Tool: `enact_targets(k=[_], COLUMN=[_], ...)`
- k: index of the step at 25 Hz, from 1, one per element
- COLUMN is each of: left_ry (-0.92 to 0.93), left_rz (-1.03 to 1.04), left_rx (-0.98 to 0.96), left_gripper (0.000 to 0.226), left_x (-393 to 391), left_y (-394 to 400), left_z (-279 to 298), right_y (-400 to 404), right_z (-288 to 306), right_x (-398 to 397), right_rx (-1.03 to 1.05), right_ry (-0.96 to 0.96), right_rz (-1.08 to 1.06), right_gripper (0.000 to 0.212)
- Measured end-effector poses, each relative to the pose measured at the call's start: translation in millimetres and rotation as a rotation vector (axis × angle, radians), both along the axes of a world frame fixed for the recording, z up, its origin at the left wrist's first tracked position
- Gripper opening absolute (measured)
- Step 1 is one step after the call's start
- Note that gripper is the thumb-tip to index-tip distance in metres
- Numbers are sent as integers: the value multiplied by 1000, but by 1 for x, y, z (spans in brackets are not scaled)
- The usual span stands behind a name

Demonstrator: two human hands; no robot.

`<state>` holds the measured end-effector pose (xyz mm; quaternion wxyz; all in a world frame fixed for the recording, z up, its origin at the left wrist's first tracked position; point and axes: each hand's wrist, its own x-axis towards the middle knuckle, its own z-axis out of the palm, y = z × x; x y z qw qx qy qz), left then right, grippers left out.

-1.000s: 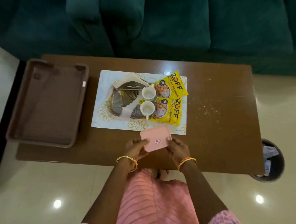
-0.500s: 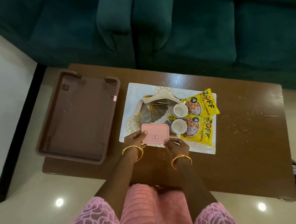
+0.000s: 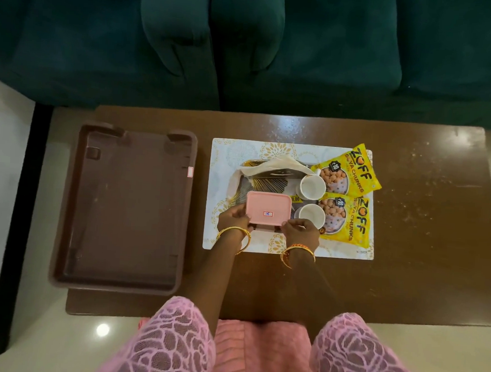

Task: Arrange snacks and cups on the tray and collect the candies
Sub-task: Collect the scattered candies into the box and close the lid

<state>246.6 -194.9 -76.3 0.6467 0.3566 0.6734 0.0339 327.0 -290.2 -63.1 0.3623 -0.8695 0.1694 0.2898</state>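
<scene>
The pink box (image 3: 267,212), held between the left hand (image 3: 234,221) and right hand (image 3: 300,233), has been carried forward onto the patterned tray (image 3: 246,183), apparently set down; arranging nears completion.

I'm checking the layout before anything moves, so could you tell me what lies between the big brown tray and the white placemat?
Nothing: in the head view, only a bare strip of the brown table separates the brown tray from the white placemat.
</scene>
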Motion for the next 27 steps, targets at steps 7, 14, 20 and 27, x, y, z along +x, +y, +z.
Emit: enact_targets(k=[7, 14, 20, 27], left_ry=[-24, 70, 276, 404], left_rz=[29, -92, -534, -1038], left_rx=[-12, 121, 394, 815], left_gripper=[43, 35, 24, 36], left_x=[10, 7, -6, -16], left_y=[0, 0, -21, -47], left_z=[-8, -7, 10, 44], right_y=[5, 0, -3, -25], right_z=[-10, -10, 1, 40], right_x=[-3, -14, -22, -24], right_rx=[22, 29, -91, -66], right_ry=[-66, -78, -223, -589], right_rz=[-12, 114, 539, 806], right_gripper=[15, 26, 27, 16])
